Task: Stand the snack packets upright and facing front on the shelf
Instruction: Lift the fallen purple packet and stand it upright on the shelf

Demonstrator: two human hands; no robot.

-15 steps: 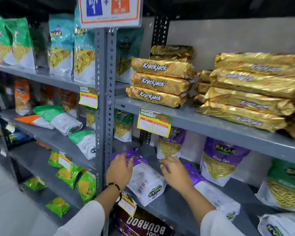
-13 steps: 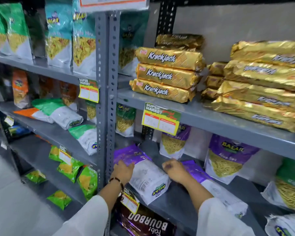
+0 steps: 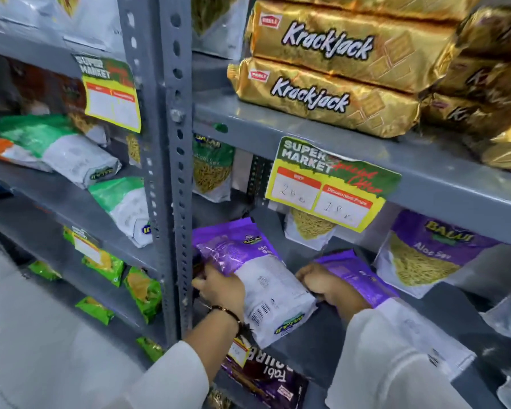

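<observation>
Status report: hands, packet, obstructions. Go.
Left hand and right hand both on the flat purple packet, back side up. Second purple packet lies flat beside it. Nothing blocking.

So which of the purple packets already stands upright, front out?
The purple Aloo Sev packet at the right, leaning against the back wall. The two by the hands lie flat, backs up.

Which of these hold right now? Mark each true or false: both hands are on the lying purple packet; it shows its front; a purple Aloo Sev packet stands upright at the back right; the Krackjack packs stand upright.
1. Left hand and right hand flank the lying purple packet. True.
2. That packet shows its front. False: barcode and print face up.
3. An upright Aloo Sev packet stands at the back right. True.
4. The Krackjack packs stand upright. False: they lie flat, stacked.
</observation>
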